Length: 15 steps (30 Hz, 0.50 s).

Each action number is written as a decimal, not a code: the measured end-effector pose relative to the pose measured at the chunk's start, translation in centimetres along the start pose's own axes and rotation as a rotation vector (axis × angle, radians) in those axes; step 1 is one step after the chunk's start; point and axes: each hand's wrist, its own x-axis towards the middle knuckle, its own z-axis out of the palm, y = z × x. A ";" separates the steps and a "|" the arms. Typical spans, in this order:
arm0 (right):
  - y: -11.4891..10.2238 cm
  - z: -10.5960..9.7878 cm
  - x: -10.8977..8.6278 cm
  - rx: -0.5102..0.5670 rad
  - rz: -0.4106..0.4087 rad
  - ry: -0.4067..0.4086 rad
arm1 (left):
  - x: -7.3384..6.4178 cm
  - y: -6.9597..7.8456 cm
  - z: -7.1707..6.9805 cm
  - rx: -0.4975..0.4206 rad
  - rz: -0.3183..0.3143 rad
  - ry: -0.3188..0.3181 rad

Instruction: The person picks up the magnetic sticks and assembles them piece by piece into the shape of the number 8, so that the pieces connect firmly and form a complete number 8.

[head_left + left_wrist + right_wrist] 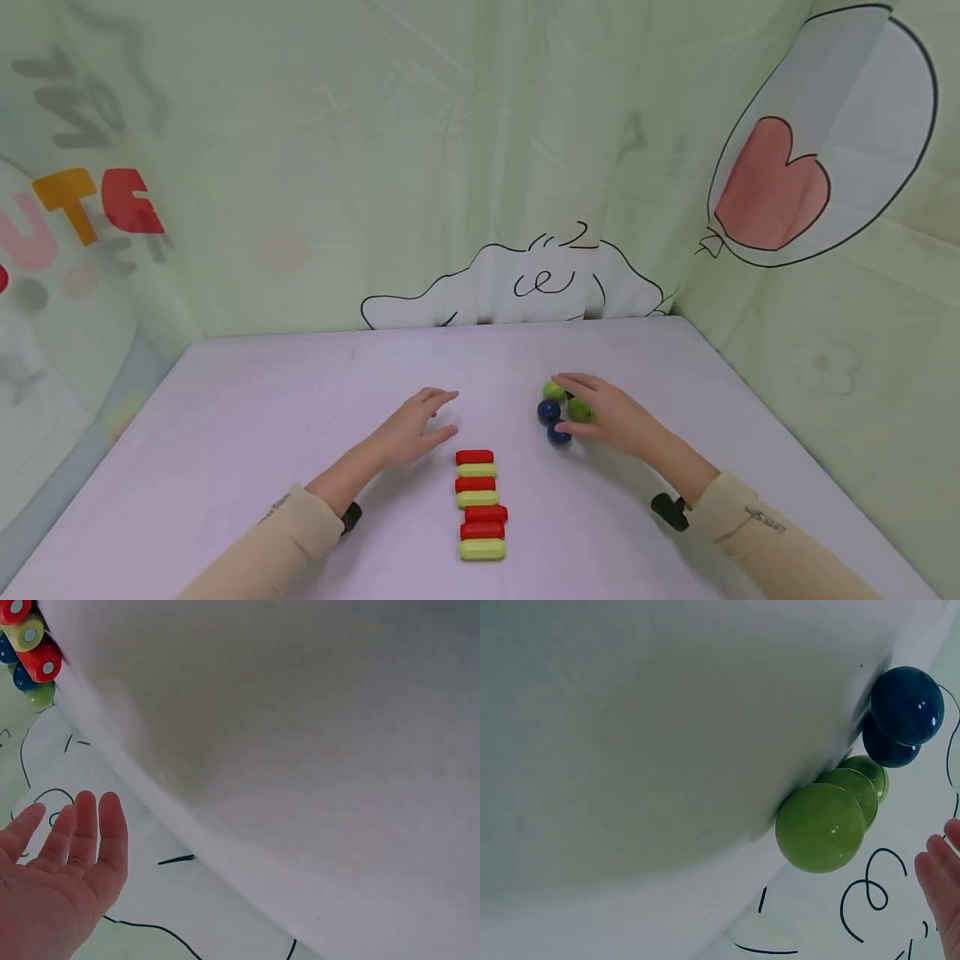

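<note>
My left hand [405, 429] hovers with relaxed fingers over the table, holding nothing, up and left of a column of red bars [475, 457] and yellow bars [482, 549]. In the left wrist view, the bars have rounded ends with a pale spot in the middle. Glossy blue balls [549, 411] and green balls [553, 391] lie bunched at the right. Above this bunch is my right hand [618, 417], thumb and fingers spread, partly covering it in the head view. The right wrist view shows a gap between the fingers [937, 877] and the green balls [820, 829].
Everything lies on a pale, light-purple table [300, 400]. A light green curtain [300, 167] with printed drawings hangs behind it and along both sides. The bars run in a line from the table's middle toward the front.
</note>
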 end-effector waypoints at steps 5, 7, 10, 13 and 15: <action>-0.2 0.2 -0.3 0.009 -0.003 -0.001 | 0.1 0.2 0.3 -0.052 -0.008 -0.030; -0.3 0.2 -0.4 0.010 -0.006 -0.010 | 0.1 0.3 0.4 -0.066 -0.007 -0.040; -0.5 0.3 -0.6 -0.001 -0.011 -0.028 | 0.1 0.4 0.5 -0.075 -0.007 -0.056; -0.6 0.4 -0.6 -0.009 -0.009 -0.049 | 0.1 0.6 0.7 -0.073 0.003 -0.068; -0.6 0.4 -0.6 -0.016 -0.006 -0.063 | 0.1 0.6 0.8 -0.070 0.005 -0.081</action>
